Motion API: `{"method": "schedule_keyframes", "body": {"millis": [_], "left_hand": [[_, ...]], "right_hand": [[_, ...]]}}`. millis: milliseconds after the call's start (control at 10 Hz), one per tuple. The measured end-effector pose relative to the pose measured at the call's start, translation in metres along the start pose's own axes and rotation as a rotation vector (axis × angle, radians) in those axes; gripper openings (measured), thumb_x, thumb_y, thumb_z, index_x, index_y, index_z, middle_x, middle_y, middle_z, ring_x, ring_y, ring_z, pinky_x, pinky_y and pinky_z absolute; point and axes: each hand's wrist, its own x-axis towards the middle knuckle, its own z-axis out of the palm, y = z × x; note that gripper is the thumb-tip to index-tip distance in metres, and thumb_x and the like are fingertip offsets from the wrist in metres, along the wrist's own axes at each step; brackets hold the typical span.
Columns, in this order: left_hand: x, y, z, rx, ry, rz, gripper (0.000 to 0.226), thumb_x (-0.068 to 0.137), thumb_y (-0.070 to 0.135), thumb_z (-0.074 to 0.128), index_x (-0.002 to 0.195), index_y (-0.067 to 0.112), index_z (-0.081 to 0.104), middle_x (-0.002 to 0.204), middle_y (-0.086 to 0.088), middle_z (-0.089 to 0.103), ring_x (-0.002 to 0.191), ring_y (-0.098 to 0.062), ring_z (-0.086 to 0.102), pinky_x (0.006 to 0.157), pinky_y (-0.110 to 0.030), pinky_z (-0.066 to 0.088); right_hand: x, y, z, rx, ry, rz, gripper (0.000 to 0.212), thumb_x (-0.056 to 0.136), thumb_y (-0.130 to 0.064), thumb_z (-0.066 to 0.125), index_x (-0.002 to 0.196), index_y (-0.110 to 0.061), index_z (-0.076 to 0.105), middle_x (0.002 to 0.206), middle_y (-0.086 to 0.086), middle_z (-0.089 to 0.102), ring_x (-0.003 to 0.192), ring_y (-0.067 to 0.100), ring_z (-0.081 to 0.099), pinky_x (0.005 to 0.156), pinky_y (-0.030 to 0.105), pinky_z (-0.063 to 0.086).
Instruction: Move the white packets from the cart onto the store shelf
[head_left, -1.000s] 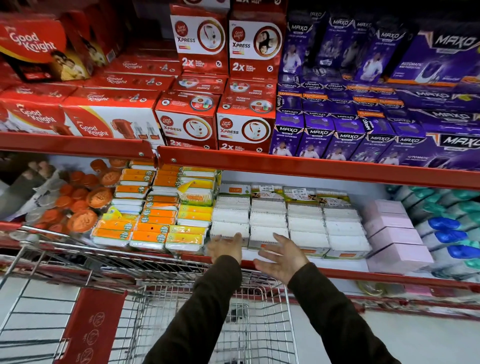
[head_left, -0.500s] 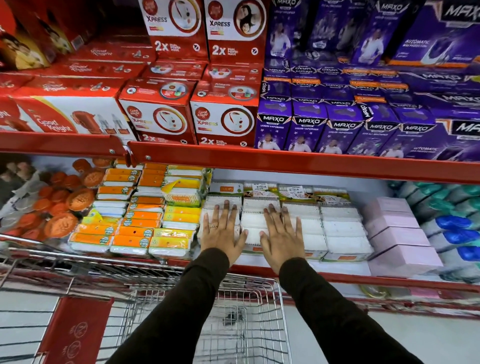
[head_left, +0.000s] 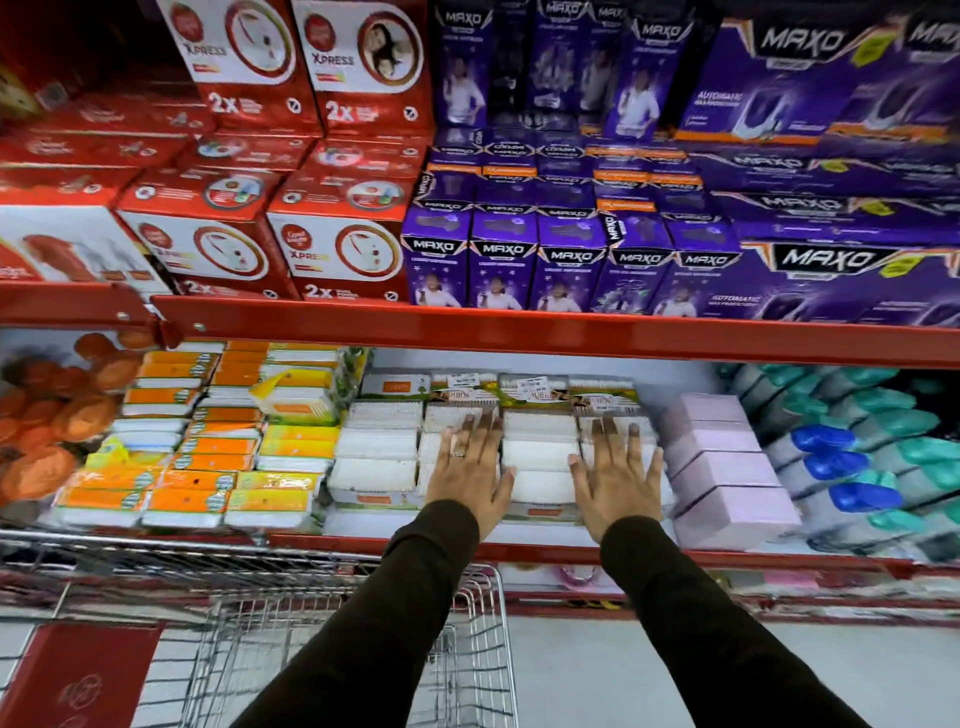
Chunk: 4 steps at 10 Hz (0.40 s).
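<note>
White packets (head_left: 540, 454) on shelf (head_left: 519, 332) at 12 o'clock: my left hand (head_left: 470, 467) & right hand (head_left: 615, 475) (both flat, holding nothing) slid rightward, squaring stacks, so placing's nearly done.

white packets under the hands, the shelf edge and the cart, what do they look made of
White packets: apparently clear glossy plastic wrap over white contents, going by the sheen. Shelf edge: likely red-painted metal, smooth, with bolts. Cart: bare shiny steel wire grid.
</note>
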Motion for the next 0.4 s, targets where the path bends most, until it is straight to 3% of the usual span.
{"method": "schedule_keyframes", "body": {"millis": [100, 200, 400], "left_hand": [[-0.001, 0.005, 0.006, 0.033, -0.031, -0.027, 0.068, 0.102, 0.045, 0.022, 0.159, 0.016, -0.002, 0.168, -0.004, -0.006, 0.155, -0.022, -0.008, 0.126, -0.043, -0.005], [-0.004, 0.006, 0.000, 0.016, -0.037, -0.041, 0.067, 0.102, 0.045, 0.021, 0.159, 0.017, -0.003, 0.168, -0.003, -0.007, 0.155, -0.021, -0.009, 0.127, -0.044, -0.004], [-0.026, 0.020, -0.036, -0.038, 0.194, 0.012, 0.066, 0.100, 0.046, 0.016, 0.159, 0.019, 0.003, 0.168, -0.002, -0.002, 0.155, -0.020, -0.007, 0.126, -0.042, -0.007]], "right_hand": [[0.000, 0.006, 0.004, -0.013, -0.037, -0.010, 0.074, 0.095, -0.059, -0.001, 0.158, -0.021, -0.002, 0.168, 0.003, -0.005, 0.154, 0.026, -0.014, 0.121, 0.051, -0.012], [-0.002, 0.006, -0.004, 0.032, -0.054, -0.008, 0.070, 0.099, -0.056, 0.007, 0.159, -0.019, 0.002, 0.168, 0.005, -0.003, 0.154, 0.026, -0.013, 0.123, 0.052, -0.011], [-0.033, -0.011, -0.036, 0.084, 0.235, -0.175, 0.070, 0.098, -0.054, 0.010, 0.158, -0.019, 0.010, 0.168, 0.001, 0.004, 0.155, 0.024, -0.007, 0.124, 0.048, -0.009]]}}
